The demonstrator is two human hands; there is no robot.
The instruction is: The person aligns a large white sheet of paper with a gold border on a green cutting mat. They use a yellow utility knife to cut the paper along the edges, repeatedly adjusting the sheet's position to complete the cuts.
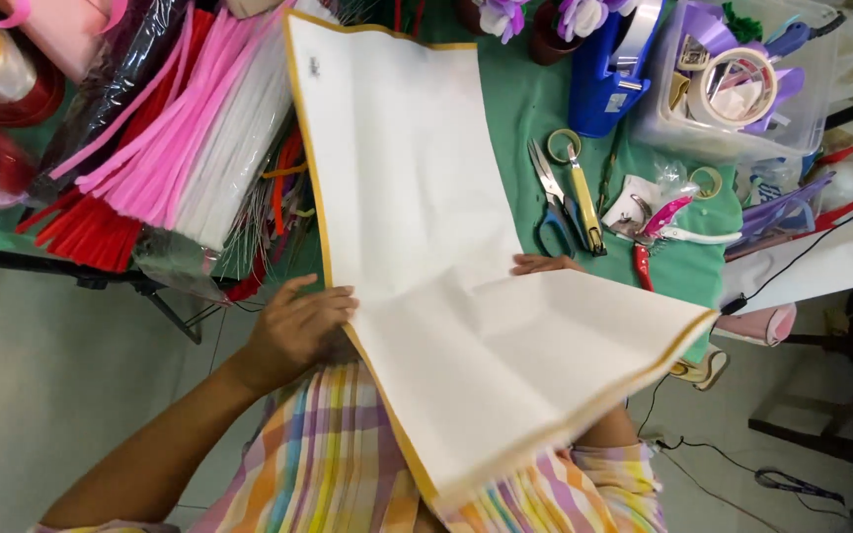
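A large cream-white sheet with a yellow border [426, 257] lies bent over the green table's near edge, its lower half hanging toward my lap. My left hand [298, 326] grips the sheet's left edge at the fold. My right hand [545, 264] is mostly hidden behind the sheet; only fingertips show at the fold, touching it. Scissors with blue handles [552, 202] and a yellow-handled tool [584, 202] lie just beyond my right fingertips.
Bundles of pink, white and red pipe cleaners [170, 138] lie at the left. A blue tape dispenser [609, 69], a clear box of tape rolls [742, 79], red-handled pliers [649, 237] and small flower pots [550, 30] crowd the green table [525, 109] on the right.
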